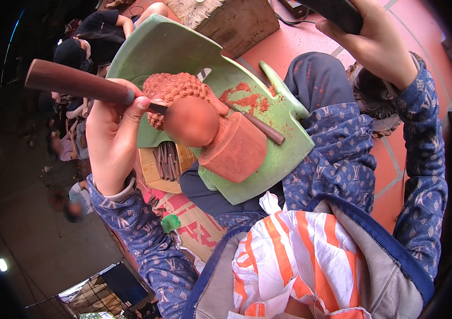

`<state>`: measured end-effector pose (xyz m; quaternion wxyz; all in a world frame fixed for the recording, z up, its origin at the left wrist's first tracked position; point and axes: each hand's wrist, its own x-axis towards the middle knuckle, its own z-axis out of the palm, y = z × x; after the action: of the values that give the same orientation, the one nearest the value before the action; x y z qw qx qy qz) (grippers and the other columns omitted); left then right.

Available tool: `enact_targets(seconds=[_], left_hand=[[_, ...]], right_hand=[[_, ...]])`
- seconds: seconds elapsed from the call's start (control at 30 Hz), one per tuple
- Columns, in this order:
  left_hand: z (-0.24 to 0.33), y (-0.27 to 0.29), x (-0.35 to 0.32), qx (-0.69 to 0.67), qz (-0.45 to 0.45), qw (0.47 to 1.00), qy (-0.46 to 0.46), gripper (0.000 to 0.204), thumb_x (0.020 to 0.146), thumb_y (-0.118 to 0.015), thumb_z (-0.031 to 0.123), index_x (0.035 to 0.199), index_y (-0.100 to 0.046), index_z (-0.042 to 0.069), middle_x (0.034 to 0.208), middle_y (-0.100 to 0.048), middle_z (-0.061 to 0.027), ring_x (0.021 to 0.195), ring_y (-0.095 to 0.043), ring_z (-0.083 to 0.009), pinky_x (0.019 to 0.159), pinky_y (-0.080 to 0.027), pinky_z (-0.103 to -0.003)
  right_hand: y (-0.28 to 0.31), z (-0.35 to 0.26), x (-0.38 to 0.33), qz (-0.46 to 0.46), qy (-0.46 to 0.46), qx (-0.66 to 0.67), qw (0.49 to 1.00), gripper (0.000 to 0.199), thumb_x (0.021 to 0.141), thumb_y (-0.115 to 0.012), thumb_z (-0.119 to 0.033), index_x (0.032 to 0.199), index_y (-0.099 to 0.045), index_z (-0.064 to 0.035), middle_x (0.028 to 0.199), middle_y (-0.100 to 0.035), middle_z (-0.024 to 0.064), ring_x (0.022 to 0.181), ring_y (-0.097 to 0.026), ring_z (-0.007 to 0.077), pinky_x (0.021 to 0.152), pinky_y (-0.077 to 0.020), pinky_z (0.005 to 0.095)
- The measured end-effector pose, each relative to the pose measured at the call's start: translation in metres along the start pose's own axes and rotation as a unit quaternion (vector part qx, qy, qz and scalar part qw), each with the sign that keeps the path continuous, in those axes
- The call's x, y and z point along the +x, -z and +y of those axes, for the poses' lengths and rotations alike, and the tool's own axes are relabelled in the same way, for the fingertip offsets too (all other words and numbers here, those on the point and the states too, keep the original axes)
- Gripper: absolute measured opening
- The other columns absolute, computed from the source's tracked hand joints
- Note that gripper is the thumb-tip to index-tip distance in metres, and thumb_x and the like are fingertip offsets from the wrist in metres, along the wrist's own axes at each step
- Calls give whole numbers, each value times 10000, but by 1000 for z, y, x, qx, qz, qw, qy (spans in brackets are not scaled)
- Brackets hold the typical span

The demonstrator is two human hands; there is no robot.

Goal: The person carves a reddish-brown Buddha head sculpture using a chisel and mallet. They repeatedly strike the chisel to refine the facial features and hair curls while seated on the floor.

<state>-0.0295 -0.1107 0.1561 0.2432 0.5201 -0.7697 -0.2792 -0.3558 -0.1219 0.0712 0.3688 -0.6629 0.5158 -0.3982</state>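
In my left hand (pixel 110 133) is a carving chisel (pixel 77 82) with a thick brown wooden handle, my thumb and fingers closed round its lower end. Its dark blade meets the face side of a reddish wooden bust (pixel 239 151) with knobbed, curled hair. The bust lies tilted on a green plastic chair (pixel 284 173) across my lap. Raised at the upper right, my right hand (pixel 377 45) grips a dark, rounded tool (pixel 337 13), partly cut off by the picture's edge; its kind cannot be made out. A slim brown-handled tool (pixel 263 127) rests against the bust.
Reddish shavings (pixel 250 98) are scattered on the chair. Beyond it stands a wooden block (pixel 234 24). Several brown-handled tools (pixel 167 162) lie in a cardboard box at left, near a small green object (pixel 170 223). Other people (pixel 95 37) sit farther left. Red tiles (pixel 396 154) lie at right.
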Motion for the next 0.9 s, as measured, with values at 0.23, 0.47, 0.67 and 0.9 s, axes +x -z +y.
enact_targets(seconds=[0.23,0.47,0.67,0.9], left_hand=[[-8,-25,7,170,-43,984,-17,134,870,-593,40,981,-532,-4,786,-590,-78,716,-566,-165,630,-450,-278],[-5,-31,8,282,-34,956,-72,226,807,-621,63,1020,-546,57,722,-627,-155,654,-623,-342,537,-465,-404],[0,-36,11,360,-36,925,-118,296,798,-643,110,1077,-549,87,707,-621,-151,634,-612,-349,526,-457,-418],[-1,-34,16,351,-42,930,-97,306,802,-650,142,1090,-551,102,666,-615,-135,614,-609,-346,512,-453,-421]], right_hand=[[-1,21,3,31,144,-7,989,430,806,-633,-26,1210,-493,20,882,-599,99,774,-558,153,702,-459,286],[-3,-9,-5,44,120,-48,991,386,806,-626,-29,1170,-508,16,858,-594,89,763,-551,141,687,-452,282],[-2,4,8,44,207,-24,977,327,806,-608,-28,1118,-522,19,814,-594,108,728,-556,142,645,-444,285],[-5,-4,9,33,185,-27,982,277,803,-558,-13,1075,-529,26,751,-588,175,638,-578,206,589,-451,307]])
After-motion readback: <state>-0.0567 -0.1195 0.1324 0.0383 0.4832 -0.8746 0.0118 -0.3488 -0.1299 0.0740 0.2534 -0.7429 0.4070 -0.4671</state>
